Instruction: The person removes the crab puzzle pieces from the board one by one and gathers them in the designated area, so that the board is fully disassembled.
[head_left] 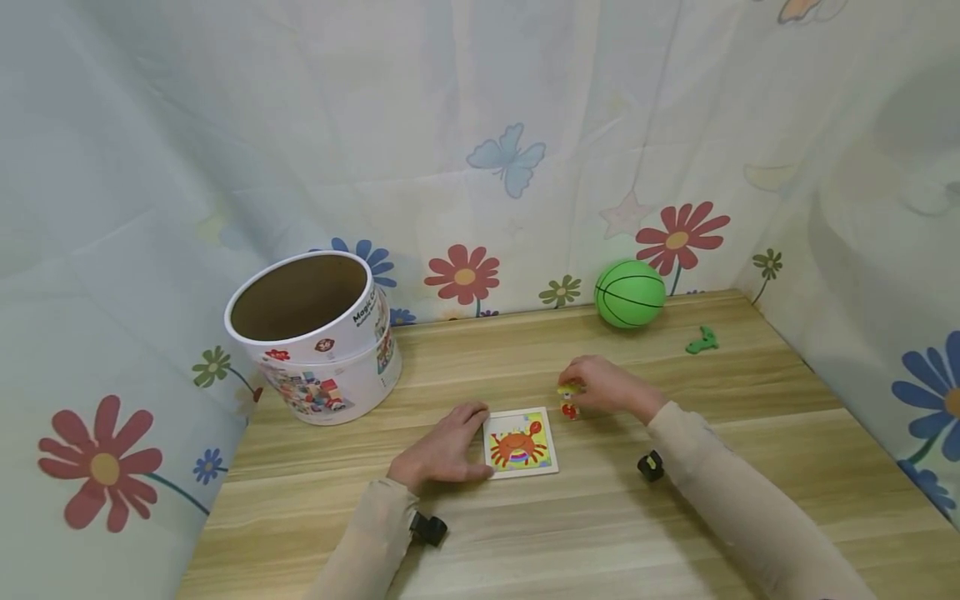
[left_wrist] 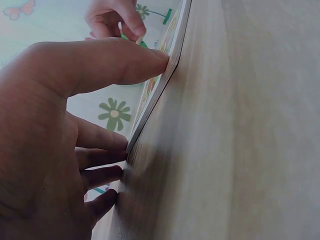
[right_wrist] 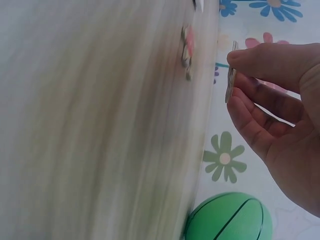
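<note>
A square puzzle board [head_left: 521, 442] with an orange crab on a yellow ground and a white frame lies flat on the table. At its left side, my left hand [head_left: 446, 448] holds it between thumb and forefinger, the thumb at the near corner and the forefinger at the far one. To the right of the board, my right hand [head_left: 603, 385] pinches a thin, flat puzzle piece [right_wrist: 231, 80] above the table; in the right wrist view it appears edge-on. Below that hand, another small piece with red on it [head_left: 570, 411] lies on the wood.
A large white printed tub [head_left: 315, 379], its top uncovered, stands at the back left. Against the back curtain sits a green ball [head_left: 630, 293] with black lines. A small green piece [head_left: 702, 340] lies at the right rear of the wooden table [head_left: 570, 533].
</note>
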